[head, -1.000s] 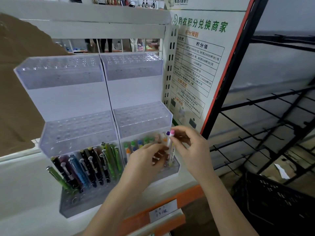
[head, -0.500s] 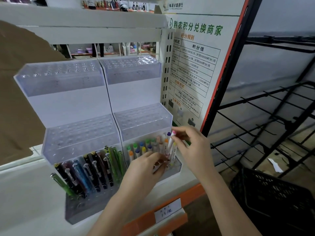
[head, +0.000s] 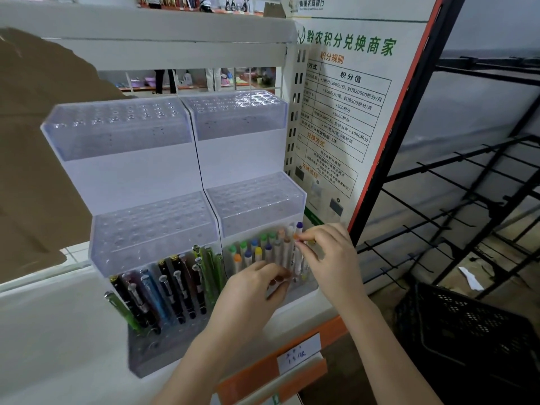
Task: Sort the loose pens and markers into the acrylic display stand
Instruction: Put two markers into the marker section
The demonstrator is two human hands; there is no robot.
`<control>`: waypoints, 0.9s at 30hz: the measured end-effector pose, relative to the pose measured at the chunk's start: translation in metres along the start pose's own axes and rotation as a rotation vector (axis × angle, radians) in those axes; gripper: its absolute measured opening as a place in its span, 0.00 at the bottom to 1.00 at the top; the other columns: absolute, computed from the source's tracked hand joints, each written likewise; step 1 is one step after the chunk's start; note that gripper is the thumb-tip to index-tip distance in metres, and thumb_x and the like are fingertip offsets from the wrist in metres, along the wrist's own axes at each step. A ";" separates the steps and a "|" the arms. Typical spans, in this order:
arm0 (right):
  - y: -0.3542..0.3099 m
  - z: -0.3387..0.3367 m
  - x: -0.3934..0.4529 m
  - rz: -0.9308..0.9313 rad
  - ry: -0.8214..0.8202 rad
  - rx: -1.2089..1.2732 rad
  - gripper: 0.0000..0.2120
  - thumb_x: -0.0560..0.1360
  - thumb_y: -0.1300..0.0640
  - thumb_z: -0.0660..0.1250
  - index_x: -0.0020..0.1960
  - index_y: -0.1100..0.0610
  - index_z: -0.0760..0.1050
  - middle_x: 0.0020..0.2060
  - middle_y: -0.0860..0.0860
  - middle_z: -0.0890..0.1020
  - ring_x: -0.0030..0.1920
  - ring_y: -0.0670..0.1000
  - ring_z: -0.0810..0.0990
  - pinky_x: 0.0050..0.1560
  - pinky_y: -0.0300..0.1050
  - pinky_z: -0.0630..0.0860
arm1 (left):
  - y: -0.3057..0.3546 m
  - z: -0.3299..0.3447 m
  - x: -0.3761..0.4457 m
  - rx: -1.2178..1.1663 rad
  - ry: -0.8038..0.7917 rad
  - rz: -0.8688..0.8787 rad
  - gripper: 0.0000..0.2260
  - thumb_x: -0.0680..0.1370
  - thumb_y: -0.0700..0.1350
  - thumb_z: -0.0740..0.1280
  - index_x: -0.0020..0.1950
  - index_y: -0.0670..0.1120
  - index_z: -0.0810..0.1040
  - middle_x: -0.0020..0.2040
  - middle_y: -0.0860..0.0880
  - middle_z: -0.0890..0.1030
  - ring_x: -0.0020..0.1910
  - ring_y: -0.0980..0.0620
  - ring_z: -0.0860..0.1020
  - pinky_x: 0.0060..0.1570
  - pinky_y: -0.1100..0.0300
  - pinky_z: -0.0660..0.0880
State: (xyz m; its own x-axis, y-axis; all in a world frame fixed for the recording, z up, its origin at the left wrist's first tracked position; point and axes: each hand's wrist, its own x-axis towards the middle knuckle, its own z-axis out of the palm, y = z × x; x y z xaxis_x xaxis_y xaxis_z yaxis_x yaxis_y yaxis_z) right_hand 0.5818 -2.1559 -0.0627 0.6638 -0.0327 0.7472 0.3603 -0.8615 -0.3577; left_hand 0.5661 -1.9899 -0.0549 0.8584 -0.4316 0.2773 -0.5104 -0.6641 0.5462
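My right hand [head: 327, 258] pinches an orange-capped marker [head: 296, 252], upright over the stand's [head: 257, 200] lowest right tier. My left hand [head: 251, 290], just below, pinches something I can't identify. The holes lie straight down.

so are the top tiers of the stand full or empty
Empty: both top tiers show only bare holes; pens and markers stand only in the bottom row.

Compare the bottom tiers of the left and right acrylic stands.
The left stand's bottom tier holds dark and green clip pens leaning left; the right stand's bottom tier holds white markers with coloured caps, nearly upright. Both hands work at the right tier: the right hand pinches a marker top, and the left hand reaches in low. Nothing touches the left tier. Both are clear, drilled acrylic.
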 end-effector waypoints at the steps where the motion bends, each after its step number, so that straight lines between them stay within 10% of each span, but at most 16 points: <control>1: 0.001 0.001 -0.001 -0.013 0.015 -0.024 0.07 0.66 0.63 0.76 0.42 0.60 0.80 0.39 0.50 0.81 0.47 0.46 0.73 0.48 0.36 0.70 | -0.001 0.000 -0.001 -0.005 -0.003 0.004 0.09 0.77 0.49 0.64 0.56 0.52 0.79 0.51 0.57 0.78 0.48 0.58 0.77 0.49 0.68 0.72; 27: -0.010 0.002 0.006 0.086 -0.056 -0.179 0.07 0.70 0.58 0.73 0.41 0.60 0.77 0.39 0.52 0.79 0.45 0.53 0.75 0.45 0.44 0.74 | 0.016 0.004 -0.032 0.052 -0.052 -0.044 0.10 0.79 0.48 0.61 0.58 0.51 0.77 0.54 0.55 0.78 0.51 0.57 0.77 0.52 0.63 0.72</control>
State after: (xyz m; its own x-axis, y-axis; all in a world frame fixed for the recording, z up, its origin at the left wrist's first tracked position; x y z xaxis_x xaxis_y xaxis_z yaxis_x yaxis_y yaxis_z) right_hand 0.5836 -2.1467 -0.0561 0.7240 -0.0859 0.6844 0.1820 -0.9333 -0.3097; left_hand 0.5306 -1.9888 -0.0580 0.8768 -0.4315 0.2122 -0.4756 -0.7132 0.5149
